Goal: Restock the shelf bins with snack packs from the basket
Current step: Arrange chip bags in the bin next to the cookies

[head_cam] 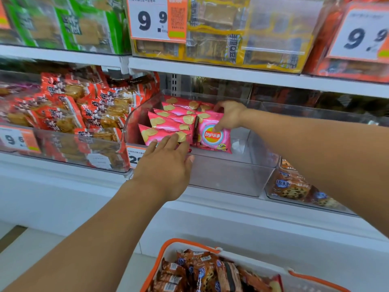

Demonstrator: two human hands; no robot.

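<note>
A clear plastic bin point(227, 175) on the middle shelf holds several pink Lay's chip packs point(168, 123) stacked at its left side. My right hand point(229, 115) reaches into the bin and grips the top of an upright pink chip pack point(214, 140). My left hand point(166, 163) lies flat with straight fingers over the bin's front edge, its fingertips touching the nearest pink pack. The white basket with an orange rim point(168, 245) sits below, holding several brown snack packs point(202, 270).
The bin to the left point(63, 148) is full of red snack packs. A bin at the right point(294, 186) holds brown cake packs. Price tags point(155, 17) hang on the upper shelf, with green, yellow and orange packs behind them. The right half of the pink-pack bin is bare.
</note>
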